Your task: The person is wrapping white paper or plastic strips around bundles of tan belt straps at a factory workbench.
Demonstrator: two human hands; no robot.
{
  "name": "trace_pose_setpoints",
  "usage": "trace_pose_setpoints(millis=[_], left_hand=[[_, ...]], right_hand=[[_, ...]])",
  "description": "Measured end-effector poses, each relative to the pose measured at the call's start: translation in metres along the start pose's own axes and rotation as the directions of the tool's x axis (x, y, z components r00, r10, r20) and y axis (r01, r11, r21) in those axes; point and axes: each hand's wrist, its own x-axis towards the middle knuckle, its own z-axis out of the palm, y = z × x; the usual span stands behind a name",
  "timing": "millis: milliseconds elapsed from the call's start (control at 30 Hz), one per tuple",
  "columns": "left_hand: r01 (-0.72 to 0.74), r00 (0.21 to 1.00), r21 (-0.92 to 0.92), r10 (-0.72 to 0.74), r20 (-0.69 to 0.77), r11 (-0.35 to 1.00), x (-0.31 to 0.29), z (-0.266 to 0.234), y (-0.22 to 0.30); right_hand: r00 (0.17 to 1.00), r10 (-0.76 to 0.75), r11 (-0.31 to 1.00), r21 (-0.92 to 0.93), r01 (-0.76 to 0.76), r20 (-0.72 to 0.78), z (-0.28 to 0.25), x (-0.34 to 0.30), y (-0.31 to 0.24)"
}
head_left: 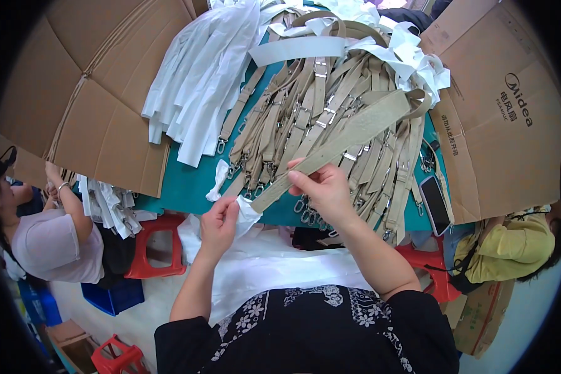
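A wide beige strap (358, 132) slants across the pile, its near end meeting a crumpled white wrapping sheet (248, 212). Thumb and fingers of my right hand (324, 194) pinch the strap a little above that end. My left hand (219, 225) is closed on the white wrapping; whether it also grips the strap's tip is hidden. Behind my hands, many beige straps (274, 134) with metal buckles and clips lie heaped on the green tabletop (184, 193). A small twisted white scrap (218, 179) rests beyond my left hand.
Long white wrapping sheets (199, 75) spread at the back left, with loose white strips (411, 59) at the back right. Cardboard walls (106, 118) flank the table. A phone (435, 202) lies at the right edge. One person (56, 240) sits left, another (508, 246) right.
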Motion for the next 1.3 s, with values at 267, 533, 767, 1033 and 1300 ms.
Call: trace_pose_setpoints(millis=[267, 533, 767, 1033, 1300], left_hand=[[0.063, 0.998, -0.223, -0.063, 0.008, 0.973, -0.013, 0.03, 0.005], [0.008, 0.999, -0.231, -0.016, -0.03, 0.973, -0.015, 0.038, -0.002], [0.044, 0.998, -0.287, -0.054, -0.027, 0.957, -0.014, 0.045, 0.017], [0.102, 0.994, -0.265, -0.106, -0.003, 0.959, -0.021, 0.039, 0.006], [0.107, 0.992, -0.293, -0.081, 0.098, 0.95, -0.024, 0.033, -0.013]], right_hand=[[0.997, -0.055, 0.891, -0.449, 0.074, 0.054, 0.016, -0.025, 0.007], [0.943, 0.328, 0.939, 0.134, -0.318, -0.061, -0.012, -0.001, 0.023], [0.994, -0.079, 0.936, -0.337, 0.099, 0.072, 0.011, -0.024, 0.054], [0.988, 0.136, 0.982, -0.121, -0.144, -0.077, 0.009, -0.012, 0.031], [0.975, 0.219, 0.969, -0.127, -0.212, 0.037, 0.007, -0.024, 0.063]])
